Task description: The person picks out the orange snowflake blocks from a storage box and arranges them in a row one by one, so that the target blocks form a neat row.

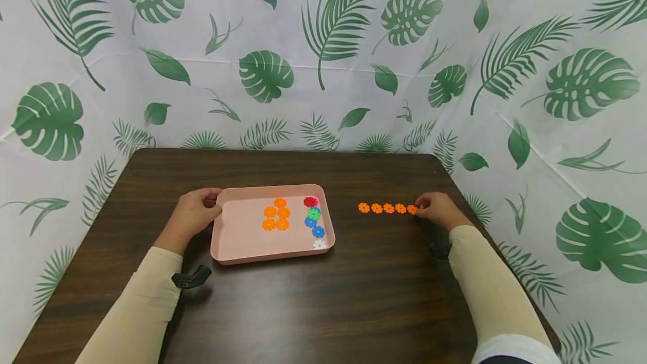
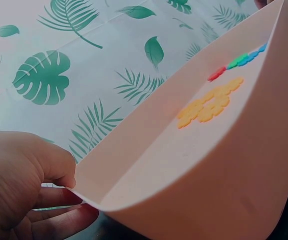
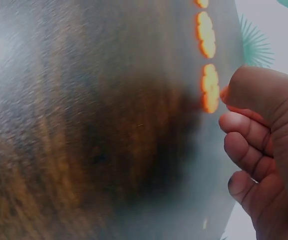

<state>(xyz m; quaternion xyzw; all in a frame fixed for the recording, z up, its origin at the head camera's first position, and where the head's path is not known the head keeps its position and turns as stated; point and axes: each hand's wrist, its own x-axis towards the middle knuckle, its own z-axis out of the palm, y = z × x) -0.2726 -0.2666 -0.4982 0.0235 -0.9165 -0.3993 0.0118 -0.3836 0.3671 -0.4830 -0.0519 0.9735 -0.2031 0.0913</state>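
My left hand (image 1: 194,215) grips the left rim of a shallow pink tray (image 1: 242,243), thumb on one side of the wall and fingers on the other in the left wrist view. Inside lie several orange snowflake discs (image 1: 270,212) in a cluster, with red, pink, green, blue (image 1: 318,232) and white discs (image 1: 319,244) along the right side. To the tray's right, several orange discs (image 1: 376,208) form a straight row on the table. My right hand (image 1: 438,209) pinches the edge of the row's rightmost orange disc (image 3: 210,89), its other fingers curled.
The dark wooden table (image 1: 303,308) extends around the tray and the row. A white cloth with green leaves (image 1: 212,100) hangs behind and beside it. Black straps (image 1: 191,278) sit at both wrists, over beige sleeves (image 1: 136,308).
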